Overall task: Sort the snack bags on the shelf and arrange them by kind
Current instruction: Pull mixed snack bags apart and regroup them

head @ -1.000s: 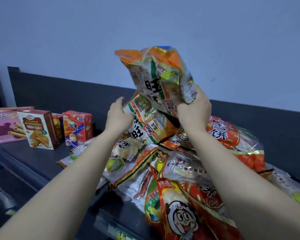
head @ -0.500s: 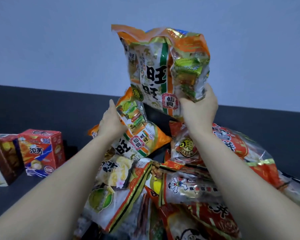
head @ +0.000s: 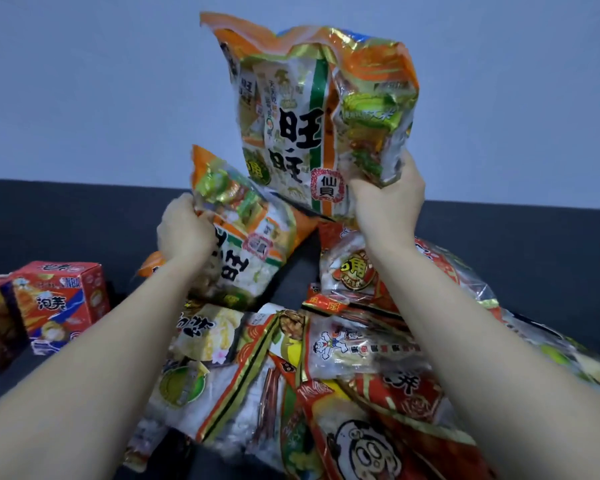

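Upper centre, the right hand (head: 387, 206) grips an orange cracker bag (head: 302, 109) by its lower corner; the left hand (head: 184, 233) clutches a matching bag (head: 253, 244) atop the pile (head: 326, 358) on the shelf (head: 66, 220) — slick film could slip, or the pile slide off.

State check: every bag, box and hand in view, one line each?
upper orange bag: upright, held above pile, gripped by right hand
lower orange bag: tilted, gripped by left hand
bag pile: jumbled, overlapping
red box: upright, apart from pile
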A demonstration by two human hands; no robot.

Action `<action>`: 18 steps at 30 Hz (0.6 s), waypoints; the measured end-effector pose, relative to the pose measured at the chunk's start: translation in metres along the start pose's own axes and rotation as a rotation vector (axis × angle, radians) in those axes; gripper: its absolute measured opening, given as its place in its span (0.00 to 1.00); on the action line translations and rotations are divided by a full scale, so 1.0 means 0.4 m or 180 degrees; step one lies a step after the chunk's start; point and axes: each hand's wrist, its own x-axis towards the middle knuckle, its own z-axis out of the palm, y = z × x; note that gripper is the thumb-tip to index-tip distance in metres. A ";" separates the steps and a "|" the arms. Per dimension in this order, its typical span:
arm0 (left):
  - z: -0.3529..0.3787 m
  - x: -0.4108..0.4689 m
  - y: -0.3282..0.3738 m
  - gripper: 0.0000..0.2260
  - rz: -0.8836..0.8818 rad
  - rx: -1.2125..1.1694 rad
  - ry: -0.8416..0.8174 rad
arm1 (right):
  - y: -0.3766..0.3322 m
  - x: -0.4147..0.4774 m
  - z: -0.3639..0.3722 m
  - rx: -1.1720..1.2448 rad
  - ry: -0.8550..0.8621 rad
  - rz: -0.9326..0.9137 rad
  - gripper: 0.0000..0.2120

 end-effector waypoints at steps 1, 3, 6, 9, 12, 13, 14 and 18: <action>-0.022 0.000 0.030 0.04 -0.0117 -0.0149 0.0138 | -0.011 0.005 -0.019 0.0069 0.0052 -0.0011 0.13; -0.065 -0.010 0.099 0.06 -0.0316 -0.0518 0.0393 | -0.028 0.015 -0.062 0.0229 0.0185 -0.0027 0.11; -0.094 -0.052 0.200 0.02 -0.0124 -0.1232 0.0719 | -0.052 0.028 -0.143 0.0489 0.0336 0.0014 0.12; -0.103 -0.121 0.293 0.05 0.0042 -0.1666 0.0991 | -0.067 0.041 -0.248 0.0622 0.0359 0.0038 0.13; -0.111 -0.212 0.396 0.12 0.0034 -0.1971 0.1087 | -0.075 0.055 -0.375 0.0669 0.0340 0.0052 0.14; -0.110 -0.245 0.429 0.14 0.0016 -0.2028 0.1063 | -0.078 0.059 -0.417 0.0650 0.0330 0.0046 0.14; -0.108 -0.282 0.462 0.16 -0.0002 -0.2111 0.1031 | -0.081 0.063 -0.460 0.0607 0.0322 0.0035 0.14; -0.069 -0.432 0.578 0.15 -0.0288 -0.2700 0.0756 | -0.092 0.071 -0.621 0.0298 0.0420 -0.0039 0.15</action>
